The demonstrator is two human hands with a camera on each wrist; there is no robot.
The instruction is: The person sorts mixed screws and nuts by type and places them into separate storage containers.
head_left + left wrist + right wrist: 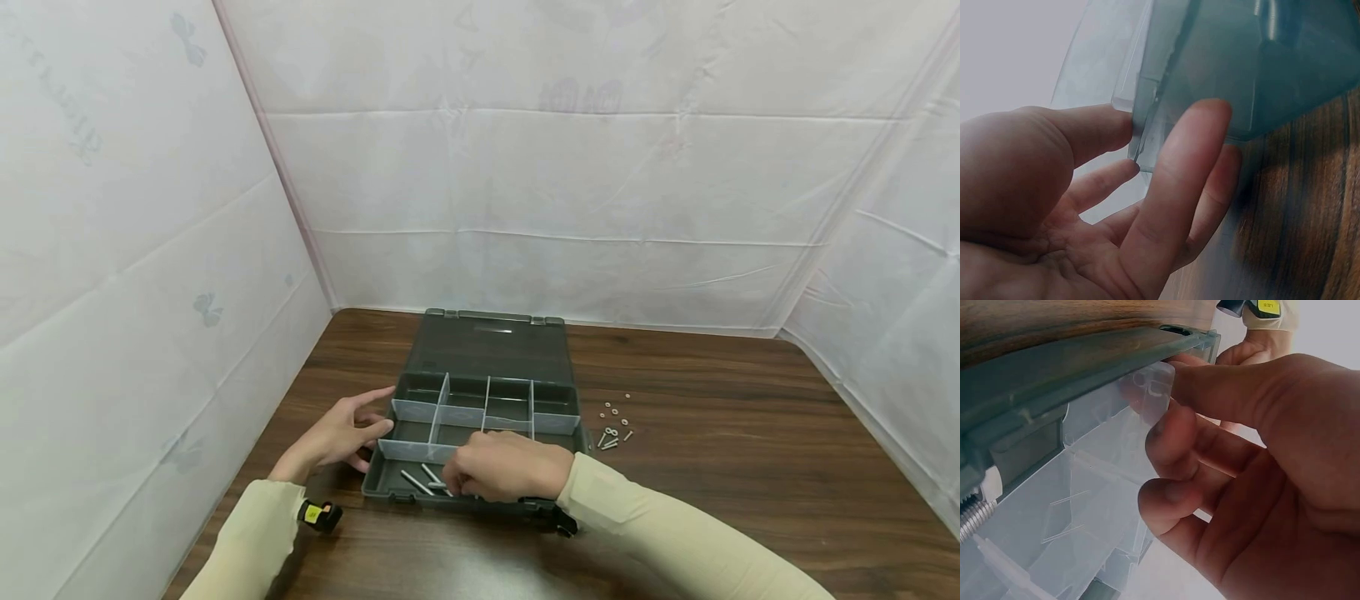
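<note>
In the head view, a grey compartment organiser box (480,417) is lying open on the wooden table (750,433), with its lid (491,346) folded back on the far side. The left hand (341,433) is resting against the left wall of the box, with the fingers mostly straight and a little spread. The right hand (506,467) is lying over the near long compartment, with the fingers curled downward just beside several long bolts (423,479) lying in that compartment. I cannot tell from here if it is pinching one of them. A small pile of screws, nuts and washers (613,429) is lying loose on the table just to the right of the box, and the small far compartments seem empty, as far as I can see. So I judge the sorting as only started: the bolts are in, the small pieces are waiting outside.

In the left wrist view, the left hand (1085,212) is touching the corner of the box (1222,75) with straight fingers (1175,187), pressing on it and not gripping around it.

In the right wrist view, the right hand (1247,469) is pinching the top edge of a clear plastic divider (1150,394) between thumb and curled fingers, near the box rim (1085,362). A threaded bolt end (975,512) is showing at the left edge. I judge that the divider is being set or adjusted.
</note>
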